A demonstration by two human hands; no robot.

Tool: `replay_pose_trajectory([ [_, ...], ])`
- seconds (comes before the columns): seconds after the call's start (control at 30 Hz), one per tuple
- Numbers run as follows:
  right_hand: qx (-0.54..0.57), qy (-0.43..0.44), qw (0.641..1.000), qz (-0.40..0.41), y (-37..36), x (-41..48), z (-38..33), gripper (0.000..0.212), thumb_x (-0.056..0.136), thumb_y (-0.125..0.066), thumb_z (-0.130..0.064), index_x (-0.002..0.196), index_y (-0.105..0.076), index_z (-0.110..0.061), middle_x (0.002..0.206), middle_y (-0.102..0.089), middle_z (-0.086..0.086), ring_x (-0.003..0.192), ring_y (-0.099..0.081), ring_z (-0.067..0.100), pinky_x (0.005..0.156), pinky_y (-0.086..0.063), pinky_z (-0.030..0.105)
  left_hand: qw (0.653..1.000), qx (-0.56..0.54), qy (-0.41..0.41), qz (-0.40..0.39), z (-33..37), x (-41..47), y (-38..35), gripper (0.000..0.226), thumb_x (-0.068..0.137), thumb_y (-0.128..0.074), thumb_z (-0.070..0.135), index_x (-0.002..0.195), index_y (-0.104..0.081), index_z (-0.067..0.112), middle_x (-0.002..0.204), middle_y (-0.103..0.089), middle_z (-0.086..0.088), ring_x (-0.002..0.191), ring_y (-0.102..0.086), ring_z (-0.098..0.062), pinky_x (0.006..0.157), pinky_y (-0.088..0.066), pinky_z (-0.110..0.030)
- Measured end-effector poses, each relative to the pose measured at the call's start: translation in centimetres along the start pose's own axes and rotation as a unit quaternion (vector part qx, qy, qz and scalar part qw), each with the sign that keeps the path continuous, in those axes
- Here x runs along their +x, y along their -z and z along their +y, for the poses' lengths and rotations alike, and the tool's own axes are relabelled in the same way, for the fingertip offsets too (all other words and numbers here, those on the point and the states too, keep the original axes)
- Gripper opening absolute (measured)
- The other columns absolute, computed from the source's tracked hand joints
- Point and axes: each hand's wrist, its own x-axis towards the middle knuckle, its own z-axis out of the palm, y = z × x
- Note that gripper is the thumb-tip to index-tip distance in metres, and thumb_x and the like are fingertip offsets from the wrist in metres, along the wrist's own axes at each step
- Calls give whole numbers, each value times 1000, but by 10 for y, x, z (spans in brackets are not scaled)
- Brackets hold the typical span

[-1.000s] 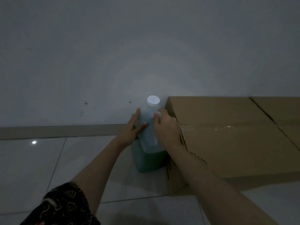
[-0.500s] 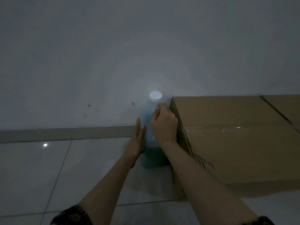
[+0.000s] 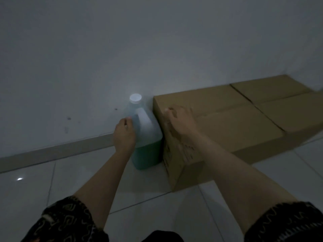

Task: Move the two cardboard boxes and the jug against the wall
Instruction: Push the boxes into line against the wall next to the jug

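Observation:
A translucent jug (image 3: 148, 137) with a white cap and green liquid stands upright on the floor. It is close to the wall (image 3: 157, 41) and touches the left end of the near cardboard box (image 3: 227, 130). A second cardboard box (image 3: 279, 95) lies beyond the first, along the same wall. My left hand (image 3: 124, 135) rests against the jug's left side with its fingers curled onto the shoulder. My right hand (image 3: 180, 119), blurred, hovers over the near box's top left corner, fingers apart, off the jug.
A grey baseboard (image 3: 52, 152) runs along the foot of the wall. Pale glossy floor tiles (image 3: 70, 180) spread to the left and front of the jug. The room is dim. My dark patterned sleeves show at the bottom of the view.
My right hand has come off the jug's neck and moved right over the box. My left hand has stayed on the jug, its fingers now curled. The view has tilted and shifted left.

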Motion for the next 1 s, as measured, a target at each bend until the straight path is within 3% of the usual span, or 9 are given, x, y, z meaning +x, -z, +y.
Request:
replay_pose_trajectory([
  [0.07,-22,-9,1000,-16,12,-6,25,45,101,-34,-39,128,-55,-11,134,-57,13,124,-50,29,117,-16,46,998,-47,2,44,21,-9,-17,46,99,-33,40,128,-49,8,128,-55,-14,118,-51,-31,93,-40,-35],
  [0.13,-30,-10,999,-28,22,-10,45,47,100,-34,-41,135,-49,-14,139,-53,12,128,-47,29,116,-21,43,994,-59,-26,91,38,-18,-35,51,97,-37,41,137,-42,9,140,-48,-13,129,-43,-30,107,-33,-40],
  [0.2,-31,-7,999,-32,35,-13,73,47,100,-35,-42,136,-48,-15,140,-52,11,129,-46,29,115,-21,42,988,26,-91,124,56,-34,-59,52,96,-39,39,138,-41,8,144,-44,-13,135,-36,-28,112,-24,-42],
  [0.33,-16,4,999,-30,66,-16,130,46,98,-38,-42,133,-51,-14,138,-52,12,129,-44,30,115,-23,45,967,193,-149,74,65,-68,-96,54,96,-37,43,141,-38,13,153,-31,-6,145,-15,-22,116,3,-45],
  [0.5,-11,21,998,-59,104,-26,197,53,95,-41,-50,135,-49,-14,144,-46,12,134,-38,28,115,-24,46,958,268,-94,44,70,-117,-119,63,91,-34,58,141,-35,20,156,-22,-6,145,-11,-33,114,-13,-52],
  [0.67,-73,110,984,-122,122,-43,239,68,86,-39,-68,139,-42,-25,153,-33,3,142,-26,22,117,-17,43,956,287,23,53,74,-163,-126,74,84,-39,66,143,-32,22,154,-22,-11,134,-32,-41,105,-33,-56],
  [0.83,-145,188,959,-157,137,-54,268,93,70,-38,-84,147,-24,-34,160,-13,0,148,-8,20,118,-7,45,972,220,61,47,74,-187,-139,87,71,-60,66,141,-30,25,152,-17,-16,139,-16,-40,107,-25,-61],
  [0.93,-164,213,952,-149,135,-50,281,113,50,-10,-96,148,-18,-40,161,-9,-2,148,-5,19,118,-6,45,970,234,56,23,69,-187,-139,100,64,-68,66,144,-24,27,154,-7,-17,141,-5,-40,108,-20,-63],
  [1.0,-158,225,954,-119,129,-48,286,120,43,7,-94,147,-20,-42,161,-13,-3,148,-8,18,118,-7,44,966,252,46,21,66,-184,-139,104,62,-69,66,146,-21,27,154,-5,-18,141,-3,-39,108,-20,-64],
])
